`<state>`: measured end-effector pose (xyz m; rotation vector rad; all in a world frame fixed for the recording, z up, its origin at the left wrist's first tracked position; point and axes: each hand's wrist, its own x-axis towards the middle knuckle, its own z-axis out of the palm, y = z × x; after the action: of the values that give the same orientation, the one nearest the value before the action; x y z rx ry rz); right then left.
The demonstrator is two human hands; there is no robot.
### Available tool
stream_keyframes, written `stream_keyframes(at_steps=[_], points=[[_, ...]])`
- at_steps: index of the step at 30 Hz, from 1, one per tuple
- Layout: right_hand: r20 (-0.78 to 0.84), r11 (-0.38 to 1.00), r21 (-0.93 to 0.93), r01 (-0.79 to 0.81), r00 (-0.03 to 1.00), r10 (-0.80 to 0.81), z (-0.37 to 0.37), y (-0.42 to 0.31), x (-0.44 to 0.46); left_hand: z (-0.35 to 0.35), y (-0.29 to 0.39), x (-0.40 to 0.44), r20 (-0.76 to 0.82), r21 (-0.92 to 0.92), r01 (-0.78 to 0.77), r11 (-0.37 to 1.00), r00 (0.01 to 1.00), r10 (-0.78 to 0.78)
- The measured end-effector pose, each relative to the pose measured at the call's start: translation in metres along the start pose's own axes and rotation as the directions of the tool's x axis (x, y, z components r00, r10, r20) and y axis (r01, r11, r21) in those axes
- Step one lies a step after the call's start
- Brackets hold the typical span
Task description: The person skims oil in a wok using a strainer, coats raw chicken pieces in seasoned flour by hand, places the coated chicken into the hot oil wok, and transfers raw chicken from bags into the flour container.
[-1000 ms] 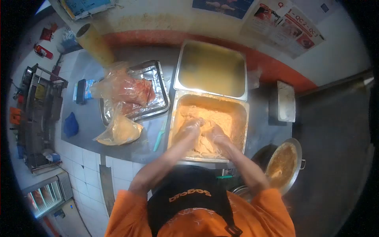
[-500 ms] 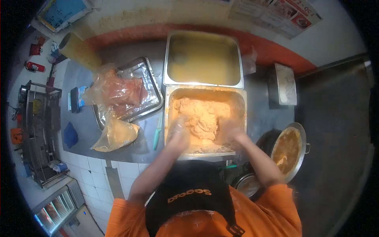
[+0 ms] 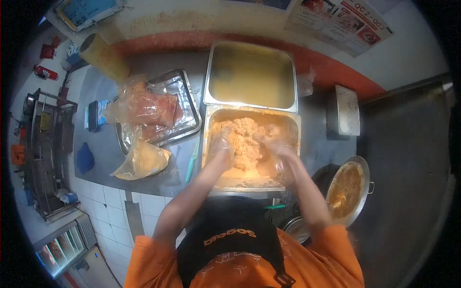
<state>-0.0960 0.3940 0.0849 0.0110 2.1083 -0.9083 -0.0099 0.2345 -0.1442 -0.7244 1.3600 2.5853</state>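
In the head view, the left hand [image 3: 222,150] is at the left side of a heap of coated pieces [image 3: 246,144], inside the near pan [image 3: 298,139]; the right hand [image 3: 280,152] is over the right part of the same pan, beside the heap; the two hands are apart from each other, with the pieces between them; both are blurred and seem to be in thin clear gloves, so I cannot tell whether the fingers are closed on anything.

The step in hand looks like working the pieces through the pale orange powder [image 3: 235,178]; a next move of that kind would call for both hands low and spread around the heap, within the pan's walls, so that powder reaches the undersides without spilling onto the table [image 3: 103,165].

The far pan [image 3: 296,81], holding cloudy yellowish liquid, stands just behind the near one; a turquoise-handled knife [image 3: 190,167] lies to the left, near a bag of powder [image 3: 148,161].
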Motion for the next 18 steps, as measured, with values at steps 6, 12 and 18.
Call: stream_keyframes(at_steps=[6, 12, 18], points=[[-0.085, 0.992, 0.06, 0.113, 0.991, -0.107, 0.06, 0.093, 0.1, 0.034, -0.034, 0.062, -0.118, 0.269, 0.089, 0.959, 0.991, -0.059], [-0.213, 0.959, -0.185, 0.215, 0.944, -0.253, 0.04, 0.026, 0.004, -0.013, -0.053, 0.02, 0.244, 0.431, -0.401, 0.808, 0.914, 0.323], [0.057, 0.973, 0.169, 0.159, 0.984, -0.171, 0.007, 0.054, 0.046, -0.018, 0.014, -0.016, 0.065, 0.063, -0.155, 0.986, 0.986, 0.151]])
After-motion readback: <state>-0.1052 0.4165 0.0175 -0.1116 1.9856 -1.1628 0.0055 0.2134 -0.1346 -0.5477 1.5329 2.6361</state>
